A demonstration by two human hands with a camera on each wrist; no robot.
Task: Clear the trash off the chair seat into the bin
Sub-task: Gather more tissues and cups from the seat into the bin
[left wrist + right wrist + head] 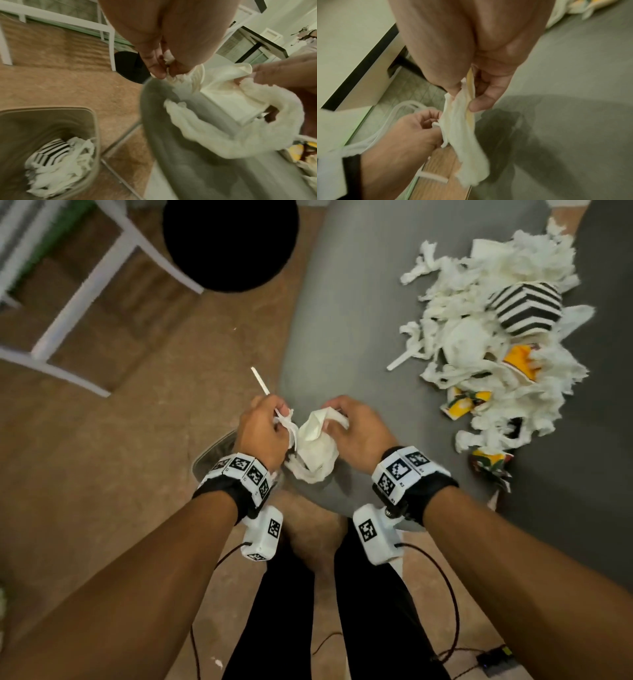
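Both my hands hold one bundle of crumpled white tissue (313, 446) over the near edge of the grey chair seat (359, 302). My left hand (274, 419) pinches its left end, and a thin white stick (260, 381) pokes out of that fist. My right hand (334, 421) grips the right end. In the left wrist view the tissue bundle (231, 121) hangs from the left hand (163, 73). The right hand (469, 100) pinches tissue (464, 135) together with a yellowish strip. A pile of trash (479, 337) with a striped cup (525, 306) lies on the seat's right. The bin (51, 112) stands on the floor.
The bin holds white tissue and a striped cup (53, 150). Yellow wrappers (519, 361) lie in the pile. A black round object (229, 241) and a white frame (85, 285) stand on the brown floor at the left. Cables trail by my legs.
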